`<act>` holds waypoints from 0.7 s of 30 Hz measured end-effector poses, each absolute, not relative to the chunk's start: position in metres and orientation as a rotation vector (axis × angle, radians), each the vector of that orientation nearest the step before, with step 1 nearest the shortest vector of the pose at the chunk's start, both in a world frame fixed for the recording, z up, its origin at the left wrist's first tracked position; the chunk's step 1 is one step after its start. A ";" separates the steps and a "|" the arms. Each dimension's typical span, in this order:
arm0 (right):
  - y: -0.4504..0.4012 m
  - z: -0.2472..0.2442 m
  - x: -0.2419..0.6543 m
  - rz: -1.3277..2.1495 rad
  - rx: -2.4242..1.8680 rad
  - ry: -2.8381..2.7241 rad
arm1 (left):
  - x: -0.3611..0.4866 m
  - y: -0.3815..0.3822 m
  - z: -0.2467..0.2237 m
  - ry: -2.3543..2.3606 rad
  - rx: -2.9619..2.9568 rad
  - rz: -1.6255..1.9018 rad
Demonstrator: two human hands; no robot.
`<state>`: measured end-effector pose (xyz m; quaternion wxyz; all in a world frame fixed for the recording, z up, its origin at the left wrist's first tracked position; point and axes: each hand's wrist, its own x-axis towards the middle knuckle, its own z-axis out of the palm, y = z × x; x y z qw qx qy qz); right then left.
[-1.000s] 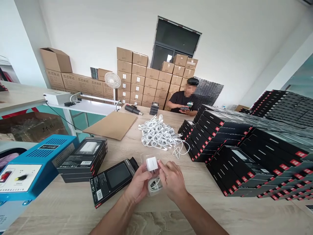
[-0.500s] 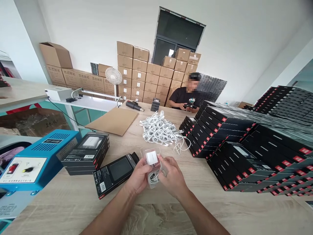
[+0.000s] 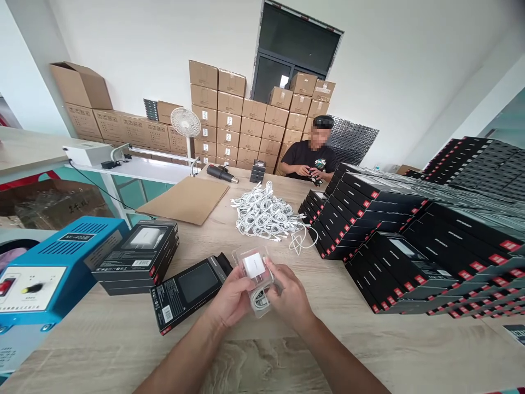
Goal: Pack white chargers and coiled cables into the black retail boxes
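Note:
A clear plastic tray [image 3: 238, 255] holds a white charger [image 3: 255, 265] in its upper part and a coiled white cable [image 3: 260, 298] in its lower part. My left hand [image 3: 233, 295] grips the tray's left side, thumb on its front. On the right side, my right hand [image 3: 289, 293] has its fingers closed at the tray's edge, over part of the cable. Just left of my left hand lies a black box [image 3: 188, 293] with a dark window and its end flap open. Beyond the tray is a heap of coiled white cables [image 3: 264, 213].
Stacked black boxes [image 3: 369, 208] line the right. At left are boxed chargers [image 3: 141, 249] and a blue machine [image 3: 69, 257]. Flat cardboard [image 3: 186, 200] and a heat gun [image 3: 221, 174] lie farther back. Across the table sits a person [image 3: 307, 158] handling a small dark item.
The view has shifted slightly. Both hands keep hold of the tray, and my right fingers have moved a little at the cable. The person opposite has changed their hold on the dark item.

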<state>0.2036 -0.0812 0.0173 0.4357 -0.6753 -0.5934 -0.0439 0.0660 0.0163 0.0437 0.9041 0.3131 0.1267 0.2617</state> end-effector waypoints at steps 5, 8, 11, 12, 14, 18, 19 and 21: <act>-0.087 0.019 0.213 -0.062 -1.661 -1.566 | 0.066 0.019 0.040 0.243 0.627 0.501; -0.087 0.019 0.216 -0.035 -1.673 -1.514 | 0.069 0.018 0.039 0.245 0.612 0.516; -0.084 0.016 0.215 0.036 -1.673 -1.435 | 0.071 0.017 0.039 0.250 0.630 0.522; -0.083 0.015 0.214 0.048 -1.672 -1.423 | 0.071 0.017 0.039 0.248 0.642 0.523; -0.083 0.012 0.211 0.054 -1.667 -1.422 | 0.071 0.017 0.038 0.246 0.664 0.523; -0.087 0.009 0.209 0.160 -1.635 -1.361 | 0.068 0.018 0.037 0.262 0.664 0.503; -0.088 0.009 0.209 0.208 -1.630 -1.333 | 0.068 0.018 0.036 0.263 0.662 0.497; -0.091 0.010 0.211 0.278 -1.634 -1.316 | 0.068 0.019 0.036 0.258 0.667 0.482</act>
